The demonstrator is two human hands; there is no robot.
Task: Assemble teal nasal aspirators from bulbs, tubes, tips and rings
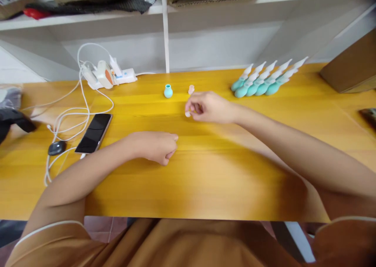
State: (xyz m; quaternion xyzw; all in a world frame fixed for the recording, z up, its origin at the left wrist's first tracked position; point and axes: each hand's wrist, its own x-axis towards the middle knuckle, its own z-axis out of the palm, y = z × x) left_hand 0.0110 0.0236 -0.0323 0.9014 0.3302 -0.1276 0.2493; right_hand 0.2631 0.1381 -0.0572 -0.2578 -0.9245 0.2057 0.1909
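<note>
My right hand is closed in a pinch on a small white piece, held low over the table. Just behind it a small pale pink translucent piece lies on the wood. To the left of that stands a teal rubber bulb, upright with its open neck facing up. Nearer to me, my left hand is curled into a fist at the table, knuckles to the right. Its palm is hidden, so what it holds, if anything, does not show.
Several teal bulbs with white nozzles lean in a row at the back right. A phone, white cables and a power strip with chargers occupy the left. A cardboard box stands far right; a shelf rises behind the table.
</note>
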